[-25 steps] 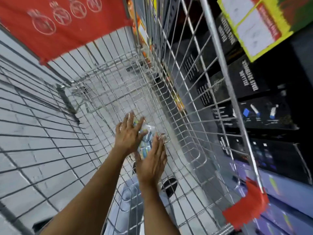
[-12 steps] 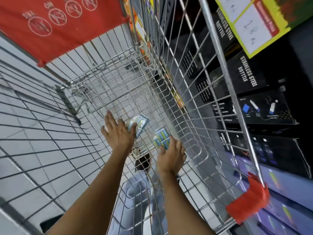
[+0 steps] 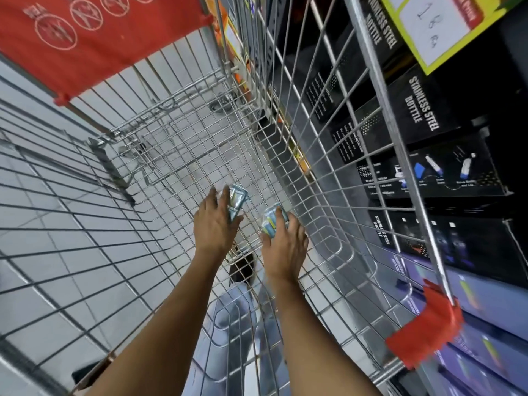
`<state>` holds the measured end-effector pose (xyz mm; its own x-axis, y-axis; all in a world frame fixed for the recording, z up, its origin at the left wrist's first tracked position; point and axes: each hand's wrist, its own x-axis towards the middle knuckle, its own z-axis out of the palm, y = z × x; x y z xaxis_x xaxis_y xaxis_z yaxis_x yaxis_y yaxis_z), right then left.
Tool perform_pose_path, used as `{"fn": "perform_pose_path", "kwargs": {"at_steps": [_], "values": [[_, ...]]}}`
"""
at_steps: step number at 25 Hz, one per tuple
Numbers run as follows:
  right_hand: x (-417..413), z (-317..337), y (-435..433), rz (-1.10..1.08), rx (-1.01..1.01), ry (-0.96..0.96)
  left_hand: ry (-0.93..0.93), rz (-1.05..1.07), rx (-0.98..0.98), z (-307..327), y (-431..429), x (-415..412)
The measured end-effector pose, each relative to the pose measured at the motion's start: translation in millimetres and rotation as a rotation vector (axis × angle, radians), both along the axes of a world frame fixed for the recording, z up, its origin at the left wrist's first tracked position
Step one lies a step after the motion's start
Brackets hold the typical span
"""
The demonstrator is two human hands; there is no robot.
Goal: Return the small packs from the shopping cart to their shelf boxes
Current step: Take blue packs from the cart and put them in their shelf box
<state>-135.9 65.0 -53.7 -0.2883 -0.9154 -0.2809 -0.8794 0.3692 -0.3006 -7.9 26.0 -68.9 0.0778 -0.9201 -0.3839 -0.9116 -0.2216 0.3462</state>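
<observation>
Here, deep inside the wire shopping cart (image 3: 177, 144), your left hand (image 3: 215, 224) grips one small blue pack (image 3: 237, 202), while your right hand (image 3: 284, 244) grips another blue pack (image 3: 273, 220) just beside it.

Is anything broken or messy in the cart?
Nothing looks broken or spilled. The wire cart holds only two small blue packs, one in the left hand and one in the right hand. The cart looks slanted only because the head camera is tilted.
</observation>
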Motion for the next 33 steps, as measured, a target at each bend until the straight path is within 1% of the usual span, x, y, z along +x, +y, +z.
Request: {"fn": "perform_pose_path", "kwargs": {"at_steps": [4, 8, 10, 13, 17, 20, 23, 26, 28, 33], "values": [[-7.9, 8.3, -6.0, -0.006, -0.014, -0.011, 0.018, 0.058, -0.043, 8.6, -4.4, 0.3], [-8.7, 35.0, -12.9, 0.016, -0.089, -0.012, 0.048, 0.081, -0.108, 29.4, 0.3, -4.3], [-9.1, 53.5, -17.3, 0.013, -0.094, -0.028, 0.055, 0.085, -0.133, 47.5, 3.7, -8.2], [-10.0, 93.1, -21.9, 0.023, -0.134, -0.032, 0.107, 0.145, -0.248, 89.7, 7.8, -11.9], [-7.0, 155.3, -25.3, 0.031, -0.294, 0.053, 0.199, 0.298, -0.387, 157.3, 1.9, -14.6], [-9.3, 210.8, -25.0, 0.031, -0.404, 0.026, 0.285, 0.338, -0.512, 215.5, 0.9, -22.0], [-17.5, 257.2, -28.4, 0.025, -0.533, 0.019, 0.311, 0.308, -0.62, 260.4, -3.4, -34.4], [-42.9, 310.2, -29.6, -0.047, -0.691, 0.048, 0.382, 0.25, -0.723, 312.3, -8.5, -64.1], [-66.1, 340.8, -31.1, -0.119, -0.771, 0.058, 0.425, 0.192, -0.753, 342.7, -12.9, -91.7], [-156.4, 392.7, -0.2, -0.391, -0.908, 0.133, 0.546, -0.063, -0.762, 397.3, -2.3, -188.3]]}}
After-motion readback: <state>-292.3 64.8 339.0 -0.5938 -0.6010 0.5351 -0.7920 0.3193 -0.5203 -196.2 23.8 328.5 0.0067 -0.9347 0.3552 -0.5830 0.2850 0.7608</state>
